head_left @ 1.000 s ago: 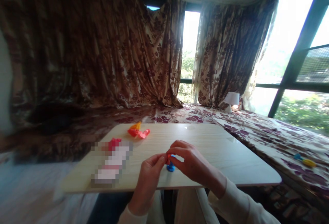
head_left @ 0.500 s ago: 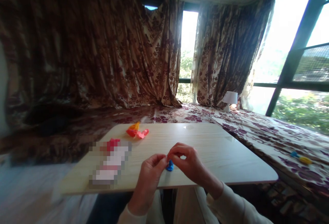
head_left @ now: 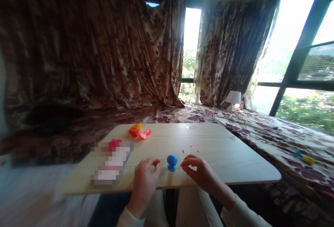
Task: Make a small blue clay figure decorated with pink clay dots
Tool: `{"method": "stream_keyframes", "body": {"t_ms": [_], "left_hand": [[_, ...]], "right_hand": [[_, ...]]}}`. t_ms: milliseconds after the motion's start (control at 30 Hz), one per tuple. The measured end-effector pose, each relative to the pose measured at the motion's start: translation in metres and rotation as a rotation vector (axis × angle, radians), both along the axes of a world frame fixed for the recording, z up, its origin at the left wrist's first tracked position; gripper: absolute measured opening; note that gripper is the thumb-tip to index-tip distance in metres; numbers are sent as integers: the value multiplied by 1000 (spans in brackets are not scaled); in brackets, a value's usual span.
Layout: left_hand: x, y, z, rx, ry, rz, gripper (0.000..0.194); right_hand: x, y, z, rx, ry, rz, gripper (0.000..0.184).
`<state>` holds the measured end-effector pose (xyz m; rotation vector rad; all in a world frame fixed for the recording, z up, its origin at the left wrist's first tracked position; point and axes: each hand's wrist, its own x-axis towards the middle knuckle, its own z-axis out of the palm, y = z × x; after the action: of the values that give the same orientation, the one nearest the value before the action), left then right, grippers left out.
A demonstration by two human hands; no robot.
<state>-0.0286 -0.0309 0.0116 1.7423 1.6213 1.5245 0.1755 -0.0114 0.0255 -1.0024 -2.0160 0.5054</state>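
One blue clay figure [head_left: 172, 162], round head on a narrower neck and spread base, stands upright near the front edge of the pale wood-grain table [head_left: 229, 154], between left hand [head_left: 145, 175] and right hand [head_left: 199, 171], touching neither. Left: fingers curled, thumb and index tips close together; can't tell if anything's pinched. Right: thumb and index nearly meeting, loop between them; contents too small to confirm. Few small pinkish-red bits [head_left: 183, 151] lie on the tabletop just beyond the right fingers. Crumpled red-and-orange pieces [head_left: 139, 133] near the far left corner. White-shaded table lamp [head_left: 234, 97] on the floral bedspread [head_left: 198, 111] behind.
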Motion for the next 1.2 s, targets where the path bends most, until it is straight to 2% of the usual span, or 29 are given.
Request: {"method": "stream_keyframes", "body": {"t_ms": [100,200,500,700,800,900,1033,1133,1200], "left_hand": [[6,-3,-4,37,395,-11,18],[13,-5,-2,7,567,-13,19],[19,9,3,-22,641,14,23],[16,8,3,-28,614,4,21],[7,7,-1,-24,517,-12,21],[-7,4,-1,-64,251,-13,21],[-16,-4,11,-157,-115,-42,21],[-11,-9,23,-165,-334,-63,24],[-4,-10,27,-189,-563,-98,27]], "right_hand": [[-9,-8,-9,90,-136,25,15],[-16,-11,-10,130,-211,32,16],[-28,7,-14,151,-220,-23,16],[-29,3,-13,122,-241,-18,16],[-27,1,-12,117,-224,-14,17],[-22,1,-13,111,-159,-25,16],[-13,1,-16,44,-68,-79,16],[-10,0,-16,-12,-15,-121,17],[-10,-1,-13,-22,46,-123,18]]}}
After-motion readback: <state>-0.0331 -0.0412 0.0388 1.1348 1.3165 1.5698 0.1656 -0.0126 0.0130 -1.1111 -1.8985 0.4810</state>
